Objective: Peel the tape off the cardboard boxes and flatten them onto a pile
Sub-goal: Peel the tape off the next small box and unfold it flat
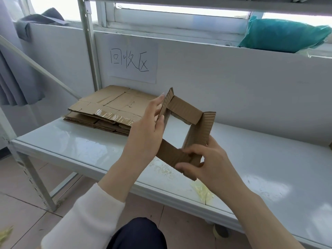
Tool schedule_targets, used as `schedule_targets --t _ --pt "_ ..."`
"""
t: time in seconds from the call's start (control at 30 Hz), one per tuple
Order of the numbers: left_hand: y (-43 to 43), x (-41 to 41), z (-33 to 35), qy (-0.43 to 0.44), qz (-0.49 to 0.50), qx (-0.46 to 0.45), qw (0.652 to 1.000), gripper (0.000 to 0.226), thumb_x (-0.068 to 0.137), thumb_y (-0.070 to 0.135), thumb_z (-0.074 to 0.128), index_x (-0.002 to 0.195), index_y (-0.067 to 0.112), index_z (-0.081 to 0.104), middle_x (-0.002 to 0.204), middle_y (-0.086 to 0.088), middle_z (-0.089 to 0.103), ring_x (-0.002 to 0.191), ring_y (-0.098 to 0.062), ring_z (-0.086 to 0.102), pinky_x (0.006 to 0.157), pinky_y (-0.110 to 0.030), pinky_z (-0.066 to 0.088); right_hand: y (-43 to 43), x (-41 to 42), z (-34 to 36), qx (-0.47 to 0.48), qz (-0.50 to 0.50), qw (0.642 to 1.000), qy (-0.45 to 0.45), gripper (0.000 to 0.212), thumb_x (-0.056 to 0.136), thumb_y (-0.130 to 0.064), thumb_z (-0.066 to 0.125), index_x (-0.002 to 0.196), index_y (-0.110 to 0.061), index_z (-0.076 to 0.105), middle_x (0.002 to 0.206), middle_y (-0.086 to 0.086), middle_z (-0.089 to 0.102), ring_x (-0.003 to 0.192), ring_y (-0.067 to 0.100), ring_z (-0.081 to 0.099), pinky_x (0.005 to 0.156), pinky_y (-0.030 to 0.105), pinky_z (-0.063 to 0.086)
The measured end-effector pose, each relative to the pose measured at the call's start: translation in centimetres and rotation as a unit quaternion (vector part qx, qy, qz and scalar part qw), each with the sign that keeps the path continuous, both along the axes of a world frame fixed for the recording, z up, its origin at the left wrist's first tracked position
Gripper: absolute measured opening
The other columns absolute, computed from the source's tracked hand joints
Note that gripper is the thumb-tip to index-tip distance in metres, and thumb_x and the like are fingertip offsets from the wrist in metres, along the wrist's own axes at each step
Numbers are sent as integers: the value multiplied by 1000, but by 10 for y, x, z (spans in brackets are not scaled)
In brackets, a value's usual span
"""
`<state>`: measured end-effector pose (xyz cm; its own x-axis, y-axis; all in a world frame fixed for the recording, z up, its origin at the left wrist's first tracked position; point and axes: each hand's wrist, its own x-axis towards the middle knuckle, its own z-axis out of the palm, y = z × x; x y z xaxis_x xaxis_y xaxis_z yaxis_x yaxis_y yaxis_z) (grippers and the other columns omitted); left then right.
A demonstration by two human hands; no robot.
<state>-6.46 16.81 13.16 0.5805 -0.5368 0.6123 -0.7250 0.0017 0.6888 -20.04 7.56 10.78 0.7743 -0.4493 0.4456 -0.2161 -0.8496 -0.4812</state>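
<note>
I hold a small brown cardboard box (186, 110) above the white shelf (86, 146); it is open at both ends, so I look through its square sleeve. My left hand (145, 133) grips its left wall, fingers along the outside and thumb by the edge. My right hand (203, 162) pinches the near bottom corner, with the thumb pressed on the lower flap. A pile of flattened cardboard (106, 112) lies on the shelf at the back left, with a strip of clear tape on the top sheet's front edge.
A paper sign with handwritten characters (133, 62) is stuck on the wall behind the pile. A teal bag (282, 35) lies on the window ledge at right, a grey cloth (37, 20) at left. Crumpled yellowish tape (203, 193) lies at the shelf's front edge. A metal upright (89, 44) stands by the pile.
</note>
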Motion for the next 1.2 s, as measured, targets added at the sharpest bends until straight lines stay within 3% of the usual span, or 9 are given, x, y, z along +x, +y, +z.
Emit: schedule_targets --t 0.13,0.27,0.5,0.6,0.7,0.9,1.03,1.13,1.2 --pt "3 8 10 -28 -26 80 996 71 90 6 49 143 42 19 119 -1 53 99 -18 59 80 -21 45 -6 4 3 -2 3 1000 -4 17 73 -20 76 65 -21 61 120 -5 51 79 1 55 75 4 44" --pt "-2 24 33 -161 87 249 951 79 81 13 61 144 37 20 158 -4 9 142 -20 21 100 -33 36 -8 6 -3 -55 47 996 -51 26 76 -5 72 62 -14 52 131 -12 49 81 4 61 78 13 53" --pt "-19 60 50 -161 102 315 930 32 86 23 61 119 21 58 113 3 65 101 -17 56 85 -28 43 -14 6 -8 -116 52 987 -102 18 71 4 73 84 -4 65 101 5 71 74 17 70 68 28 59" --pt "-16 72 49 -123 43 394 910 55 79 39 69 128 22 50 119 1 60 110 -18 53 87 -28 38 -16 4 -7 -133 43 984 -108 43 69 3 73 111 -2 65 82 2 72 66 14 69 72 16 51" --pt "-16 74 42 -117 21 473 873 65 75 43 72 130 21 46 122 3 58 114 -19 51 93 -32 41 -16 6 -6 -148 46 980 -121 40 72 -5 65 113 -4 65 78 2 72 64 16 70 62 24 57" --pt "4 96 49 -118 23 358 926 26 95 25 46 92 6 63 81 0 56 83 -19 52 67 -27 40 -28 6 -4 -17 18 986 -167 11 75 4 69 80 -3 62 94 -11 67 82 -7 63 76 -2 43" --pt "29 104 36 130 -72 219 964 41 91 44 49 82 9 68 73 -1 62 68 -12 60 61 -19 54 -39 13 3 122 -37 970 -208 13 80 1 66 75 -9 57 85 -16 66 82 -11 61 68 0 45" --pt "45 105 2 275 -178 92 940 79 48 84 59 93 20 69 84 2 73 80 -10 69 68 -24 58 -45 26 4 172 -58 957 -225 23 79 -5 69 73 -23 57 82 -10 65 84 8 65 81 20 52" --pt "49 102 -25 329 -225 20 917 82 49 73 69 108 17 62 98 5 73 95 -11 68 75 -24 57 -47 36 0 205 -69 950 -225 24 79 -8 70 76 -29 57 85 -3 67 85 19 65 85 38 53"
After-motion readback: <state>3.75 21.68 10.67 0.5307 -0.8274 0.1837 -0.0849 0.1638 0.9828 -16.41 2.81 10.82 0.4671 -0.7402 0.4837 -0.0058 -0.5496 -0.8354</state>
